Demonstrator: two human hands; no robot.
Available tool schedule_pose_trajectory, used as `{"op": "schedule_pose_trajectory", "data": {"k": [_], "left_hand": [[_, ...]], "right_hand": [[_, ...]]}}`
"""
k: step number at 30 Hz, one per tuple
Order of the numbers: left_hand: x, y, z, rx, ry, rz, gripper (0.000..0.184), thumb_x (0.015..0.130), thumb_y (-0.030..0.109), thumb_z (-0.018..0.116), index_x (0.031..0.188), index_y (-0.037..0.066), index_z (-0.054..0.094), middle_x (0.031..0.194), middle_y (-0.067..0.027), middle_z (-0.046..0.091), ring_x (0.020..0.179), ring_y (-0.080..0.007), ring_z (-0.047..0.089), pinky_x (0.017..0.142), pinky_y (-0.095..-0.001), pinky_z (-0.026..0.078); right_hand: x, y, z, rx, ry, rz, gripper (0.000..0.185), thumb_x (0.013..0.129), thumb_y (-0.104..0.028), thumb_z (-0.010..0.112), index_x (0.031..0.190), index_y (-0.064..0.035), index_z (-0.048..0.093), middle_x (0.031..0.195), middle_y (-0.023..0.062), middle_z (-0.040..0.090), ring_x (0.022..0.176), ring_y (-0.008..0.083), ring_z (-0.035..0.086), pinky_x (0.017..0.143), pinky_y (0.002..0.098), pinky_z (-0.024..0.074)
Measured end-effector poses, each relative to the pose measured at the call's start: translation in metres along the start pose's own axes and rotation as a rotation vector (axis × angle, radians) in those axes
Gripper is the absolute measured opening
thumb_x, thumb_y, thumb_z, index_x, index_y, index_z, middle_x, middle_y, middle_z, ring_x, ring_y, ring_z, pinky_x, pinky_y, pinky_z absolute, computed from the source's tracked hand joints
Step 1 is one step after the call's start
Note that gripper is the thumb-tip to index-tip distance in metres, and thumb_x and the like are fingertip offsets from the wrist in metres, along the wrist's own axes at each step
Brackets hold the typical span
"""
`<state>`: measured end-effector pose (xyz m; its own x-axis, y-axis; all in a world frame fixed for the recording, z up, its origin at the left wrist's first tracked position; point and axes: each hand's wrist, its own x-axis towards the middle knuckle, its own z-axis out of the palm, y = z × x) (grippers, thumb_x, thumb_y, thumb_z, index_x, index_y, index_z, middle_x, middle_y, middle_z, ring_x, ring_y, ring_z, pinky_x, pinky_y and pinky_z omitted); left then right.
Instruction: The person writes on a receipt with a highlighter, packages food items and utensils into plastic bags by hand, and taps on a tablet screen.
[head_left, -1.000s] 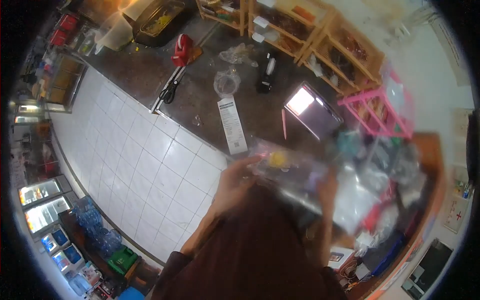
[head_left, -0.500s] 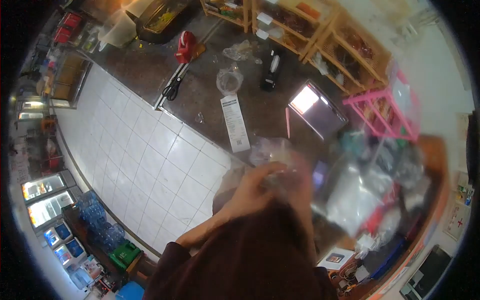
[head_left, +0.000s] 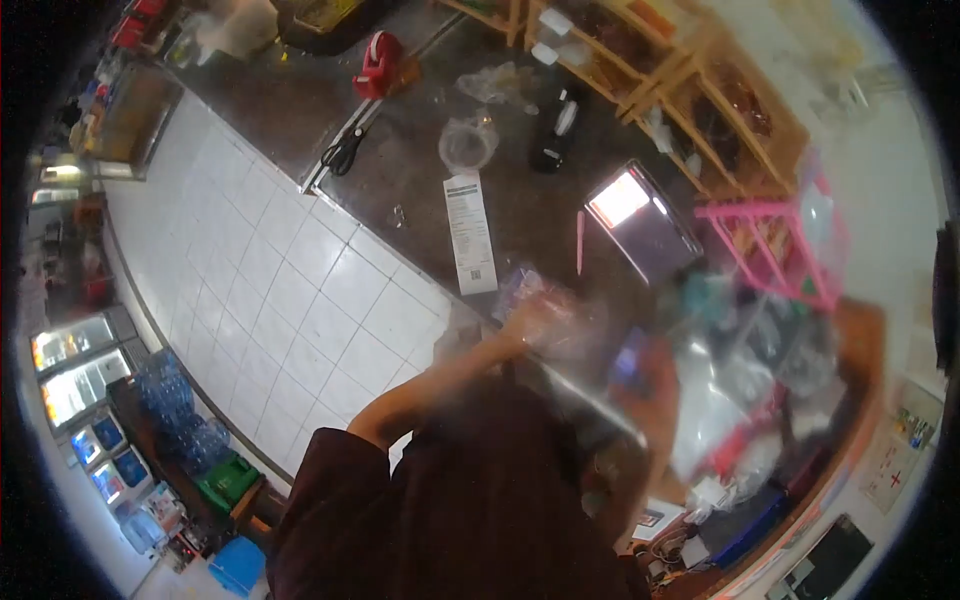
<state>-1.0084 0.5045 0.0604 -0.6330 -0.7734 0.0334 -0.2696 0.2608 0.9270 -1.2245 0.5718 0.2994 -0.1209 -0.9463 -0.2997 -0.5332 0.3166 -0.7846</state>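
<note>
The room opens around a pale tiled floor (head_left: 290, 290) at nine o'clock, with lit coolers (head_left: 80, 385) beyond it, between eight and nine. The dark counter (head_left: 410, 215) spreads from ten o'clock round to three; its top looks hard and smooth, with a metal-trimmed edge. Wooden racks (head_left: 730, 120) stand between one and two o'clock, a pink rack (head_left: 770, 245) just short of three. Loose clear bags (head_left: 715, 395) heap up at four. Nearer in, a tablet (head_left: 645, 225) lies at two o'clock, a printed slip (head_left: 470, 235) at twelve, a red tape dispenser (head_left: 377, 68) at eleven.

The clear plastic packet (head_left: 568, 318) is just right of centre, by the counter's near edge and beside the slip's lower end. It is probably light, limp and rather slippery, apt to crumple; what it holds is too blurred to judge for fragility. A gathered corner or folded edge should give the surest hold, with a palm beneath against sagging.

The left hand (head_left: 528, 325) has its fingers close together at the packet; whether they pinch or merely press cannot be told. The right hand (head_left: 650, 385), at four o'clock, is smeared by motion beside a small bluish item (head_left: 628, 360); its grip cannot be told.
</note>
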Motion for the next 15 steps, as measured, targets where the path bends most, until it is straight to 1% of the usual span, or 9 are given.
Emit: {"op": "schedule_pose_trajectory", "data": {"k": [1,2,3,5,10,11,12,13,15], "left_hand": [[0.002,-0.005,0.006,0.048,-0.040,-0.054,0.027,0.078,0.023,0.063,0.102,0.012,0.068,0.100,-0.0106,0.068,0.090,-0.0283,0.065,0.084,-0.0389,0.050],[0.010,0.002,0.004,0.046,-0.037,-0.064,0.027,0.078,0.023,0.063,0.102,0.012,0.068,0.100,-0.0106,0.068,0.090,-0.0283,0.065,0.084,-0.0389,0.050],[0.023,0.019,-0.003,0.174,-0.242,-0.200,0.040,0.083,0.036,0.057,0.112,0.010,0.064,0.104,-0.0129,0.067,0.091,-0.0292,0.066,0.086,-0.0405,0.049],[0.033,0.046,-0.017,0.299,-0.450,-0.336,0.055,0.088,0.049,0.050,0.123,0.008,0.059,0.107,-0.0151,0.067,0.092,-0.0302,0.066,0.088,-0.0422,0.048],[0.010,0.083,-0.076,-0.038,0.187,0.010,0.076,0.055,0.030,0.081,0.123,0.009,0.054,0.125,-0.0145,0.055,0.117,-0.0329,0.051,0.100,-0.0475,0.037],[0.000,0.056,-0.079,0.013,0.023,0.007,0.095,0.051,0.031,0.083,0.134,0.007,0.044,0.145,-0.0150,0.038,0.137,-0.0343,0.030,0.110,-0.0546,0.021],[0.000,0.059,-0.079,0.014,0.017,0.010,0.095,0.051,0.031,0.083,0.134,0.007,0.044,0.145,-0.0150,0.038,0.137,-0.0343,0.030,0.110,-0.0546,0.021],[-0.004,0.064,-0.075,0.353,0.074,0.007,0.094,0.054,0.031,0.082,0.136,0.006,0.043,0.147,-0.0140,0.035,0.139,-0.0325,0.027,0.111,-0.0556,0.018],[-0.003,0.067,-0.066,0.700,0.147,0.001,0.092,0.057,0.032,0.080,0.137,0.005,0.042,0.150,-0.0130,0.033,0.142,-0.0307,0.024,0.113,-0.0566,0.014]], "right_hand": [[0.006,0.003,0.013,-0.003,-0.015,0.001,0.061,0.068,-0.011,0.077,0.126,-0.0060,0.056,0.124,0.0161,0.059,0.113,0.0280,0.058,0.098,0.0401,0.0452],[0.014,-0.003,0.033,0.358,0.124,-0.039,0.062,0.070,-0.014,0.076,0.127,-0.0060,0.054,0.125,0.0165,0.058,0.115,0.0290,0.056,0.098,0.0409,0.0446],[0.025,0.002,0.050,0.390,0.140,-0.044,0.061,0.070,-0.014,0.076,0.127,-0.0057,0.054,0.125,0.0168,0.057,0.116,0.0294,0.055,0.099,0.0413,0.0439],[0.041,0.022,0.088,0.181,0.122,-0.030,0.060,0.071,-0.016,0.075,0.127,-0.0052,0.054,0.126,0.0174,0.056,0.117,0.0302,0.054,0.100,0.0421,0.0427],[0.066,0.064,0.124,-0.158,0.157,-0.033,0.057,0.074,-0.019,0.074,0.125,-0.0039,0.054,0.129,0.0188,0.054,0.120,0.0321,0.051,0.102,0.0441,0.0396],[0.066,0.066,0.125,-0.191,0.153,-0.040,0.056,0.075,-0.020,0.073,0.125,-0.0037,0.054,0.130,0.0190,0.053,0.121,0.0325,0.050,0.103,0.0444,0.0390],[0.064,0.062,0.128,-0.227,0.151,-0.052,0.056,0.075,-0.021,0.073,0.125,-0.0034,0.054,0.130,0.0193,0.053,0.122,0.0329,0.050,0.103,0.0448,0.0383],[0.058,0.059,0.131,-0.271,0.131,-0.071,0.055,0.076,-0.022,0.072,0.125,-0.0032,0.054,0.131,0.0196,0.052,0.122,0.0333,0.049,0.104,0.0452,0.0377],[0.048,0.044,0.141,-0.364,0.097,-0.128,0.055,0.077,-0.023,0.072,0.124,-0.0027,0.054,0.132,0.0201,0.051,0.124,0.0341,0.048,0.105,0.0460,0.0365]]}}
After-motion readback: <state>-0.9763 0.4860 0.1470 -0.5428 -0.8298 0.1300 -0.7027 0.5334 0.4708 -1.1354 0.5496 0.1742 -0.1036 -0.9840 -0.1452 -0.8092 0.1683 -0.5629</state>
